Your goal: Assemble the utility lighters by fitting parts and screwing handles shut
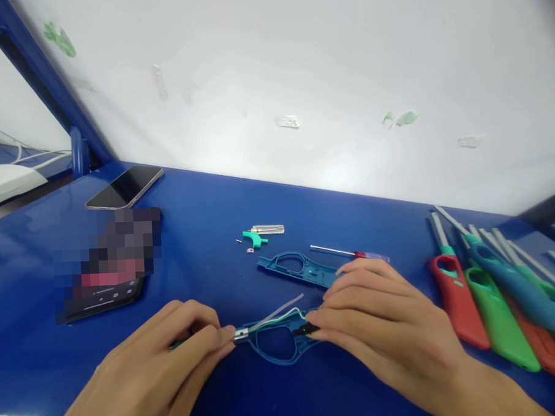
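An opened blue lighter casing half (pixel 278 360) lies in front of me, its trigger loop facing me. My left hand (pixel 173 353) pinches the metal nozzle end (pixel 241 335) at the casing's left tip. With closed fingers, my right hand (pixel 378 320) grips a small black igniter part (pixel 305 330) at the casing's right side; the casing's right end is hidden beneath that hand. A white wire (pixel 289 313) and a thin clear tube (pixel 282 306) run between the two hands. Just behind, the other blue casing half (pixel 303 271) lies partly covered by my right fingers.
Behind are a clear fuel tank (pixel 268 229), a green trigger (pixel 255 239), tiny parts and a screwdriver (pixel 362 255). Several assembled lighters, including a red one (pixel 463 304), are piled at right. Two phones lie at left, one dark-screened (pixel 127 187). A white wall (pixel 299 66) rises behind the blue table.
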`<state>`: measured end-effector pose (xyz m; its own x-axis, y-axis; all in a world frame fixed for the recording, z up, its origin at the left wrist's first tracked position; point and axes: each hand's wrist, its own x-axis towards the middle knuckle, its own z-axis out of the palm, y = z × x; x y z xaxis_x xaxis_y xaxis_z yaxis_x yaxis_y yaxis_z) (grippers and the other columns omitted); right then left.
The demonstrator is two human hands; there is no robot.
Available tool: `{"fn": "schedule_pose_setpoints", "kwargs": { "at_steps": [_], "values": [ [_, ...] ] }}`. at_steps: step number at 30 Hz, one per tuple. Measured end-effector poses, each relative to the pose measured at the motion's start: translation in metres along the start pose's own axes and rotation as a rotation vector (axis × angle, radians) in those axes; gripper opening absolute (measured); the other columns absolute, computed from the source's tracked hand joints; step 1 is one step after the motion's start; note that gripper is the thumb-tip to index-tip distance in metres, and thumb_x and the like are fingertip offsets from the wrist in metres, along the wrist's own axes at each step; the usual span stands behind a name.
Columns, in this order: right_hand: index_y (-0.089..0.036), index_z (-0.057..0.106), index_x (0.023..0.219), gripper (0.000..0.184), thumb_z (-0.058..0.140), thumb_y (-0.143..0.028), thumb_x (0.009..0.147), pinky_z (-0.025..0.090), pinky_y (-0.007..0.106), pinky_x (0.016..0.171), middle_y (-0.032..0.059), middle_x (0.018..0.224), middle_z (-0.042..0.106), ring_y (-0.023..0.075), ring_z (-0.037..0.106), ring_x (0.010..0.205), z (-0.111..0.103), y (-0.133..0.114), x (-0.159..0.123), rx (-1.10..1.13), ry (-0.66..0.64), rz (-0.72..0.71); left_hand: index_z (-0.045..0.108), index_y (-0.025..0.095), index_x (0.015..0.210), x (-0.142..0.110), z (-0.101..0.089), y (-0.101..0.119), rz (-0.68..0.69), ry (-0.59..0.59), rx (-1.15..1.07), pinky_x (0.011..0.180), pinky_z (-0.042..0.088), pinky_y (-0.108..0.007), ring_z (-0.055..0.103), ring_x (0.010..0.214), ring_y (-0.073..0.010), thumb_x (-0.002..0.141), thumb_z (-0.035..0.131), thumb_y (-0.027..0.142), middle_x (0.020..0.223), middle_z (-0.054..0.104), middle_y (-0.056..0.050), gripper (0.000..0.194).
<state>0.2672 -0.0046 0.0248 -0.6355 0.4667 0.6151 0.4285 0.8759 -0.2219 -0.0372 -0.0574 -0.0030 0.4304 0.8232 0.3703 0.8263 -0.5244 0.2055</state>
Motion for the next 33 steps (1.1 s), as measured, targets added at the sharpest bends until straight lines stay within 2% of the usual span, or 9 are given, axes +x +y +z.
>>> {"fn": "schedule_pose_setpoints", "kwargs": {
  "at_steps": [3, 6, 11, 15, 21, 26, 33],
  "values": [
    [-0.021, 0.073, 0.107, 0.006, 0.071, -0.019, 0.101, 0.049, 0.037, 0.101, -0.0036, 0.091, 0.079, 0.0133, 0.073, 0.080, 0.000, 0.000, 0.000, -0.006, -0.006, 0.013, 0.066, 0.034, 0.113, 0.000, 0.000, -0.001, 0.075, -0.055, 0.089, 0.083, 0.053, -0.009, 0.071, 0.090, -0.0052, 0.108, 0.048, 0.038, 0.107, 0.071, 0.008, 0.020],
    [-0.020, 0.074, 0.106, 0.005, 0.072, -0.020, 0.101, 0.049, 0.035, 0.101, -0.0035, 0.090, 0.079, 0.0126, 0.073, 0.078, 0.000, -0.001, 0.001, -0.004, 0.004, 0.019, 0.066, 0.033, 0.113, -0.001, 0.000, -0.001, 0.081, -0.047, 0.121, 0.084, 0.052, -0.008, 0.071, 0.091, -0.0044, 0.110, 0.045, 0.039, 0.106, 0.070, 0.008, 0.022],
    [-0.019, 0.075, 0.104, 0.004, 0.071, -0.020, 0.102, 0.049, 0.033, 0.102, -0.0040, 0.087, 0.079, 0.0116, 0.071, 0.075, -0.002, -0.002, 0.004, 0.018, 0.018, 0.054, 0.067, 0.034, 0.111, -0.002, 0.002, -0.001, 0.050, -0.051, 0.096, 0.086, 0.051, -0.007, 0.070, 0.091, -0.0036, 0.109, 0.046, 0.041, 0.107, 0.070, 0.009, 0.021],
    [-0.021, 0.075, 0.103, 0.006, 0.073, -0.017, 0.099, 0.050, 0.031, 0.093, -0.0065, 0.091, 0.080, 0.0111, 0.069, 0.077, -0.001, 0.000, 0.003, 0.118, -0.010, 0.151, 0.070, 0.037, 0.109, -0.001, 0.002, 0.001, 0.037, -0.060, 0.075, 0.083, 0.054, -0.011, 0.071, 0.090, -0.0065, 0.107, 0.050, 0.037, 0.106, 0.071, 0.009, 0.020],
    [-0.024, 0.076, 0.101, 0.009, 0.077, -0.017, 0.096, 0.051, 0.028, 0.087, -0.0084, 0.091, 0.079, 0.0113, 0.067, 0.082, 0.003, -0.001, 0.001, 0.244, -0.036, 0.276, 0.076, 0.032, 0.101, 0.010, 0.005, 0.009, -0.069, 0.070, -0.042, 0.080, 0.058, -0.017, 0.072, 0.093, -0.0143, 0.107, 0.044, 0.047, 0.093, 0.071, 0.001, 0.036],
    [-0.024, 0.076, 0.102, 0.011, 0.077, -0.016, 0.096, 0.053, 0.028, 0.087, -0.0067, 0.092, 0.079, 0.0125, 0.067, 0.088, 0.000, -0.003, 0.002, 0.314, -0.028, 0.276, 0.076, 0.032, 0.103, 0.011, 0.007, 0.009, -0.082, 0.111, -0.060, 0.081, 0.059, -0.019, 0.072, 0.094, -0.0153, 0.107, 0.043, 0.047, 0.092, 0.071, 0.000, 0.037],
    [-0.023, 0.075, 0.106, 0.011, 0.074, -0.014, 0.099, 0.051, 0.029, 0.094, -0.0061, 0.098, 0.080, 0.0118, 0.069, 0.092, -0.003, -0.003, 0.004, 0.293, -0.040, 0.176, 0.070, 0.037, 0.117, -0.003, 0.005, -0.001, 0.059, -0.048, 0.082, 0.082, 0.058, -0.020, 0.071, 0.092, -0.0124, 0.108, 0.046, 0.035, 0.107, 0.071, 0.004, 0.026]
  ]
}}
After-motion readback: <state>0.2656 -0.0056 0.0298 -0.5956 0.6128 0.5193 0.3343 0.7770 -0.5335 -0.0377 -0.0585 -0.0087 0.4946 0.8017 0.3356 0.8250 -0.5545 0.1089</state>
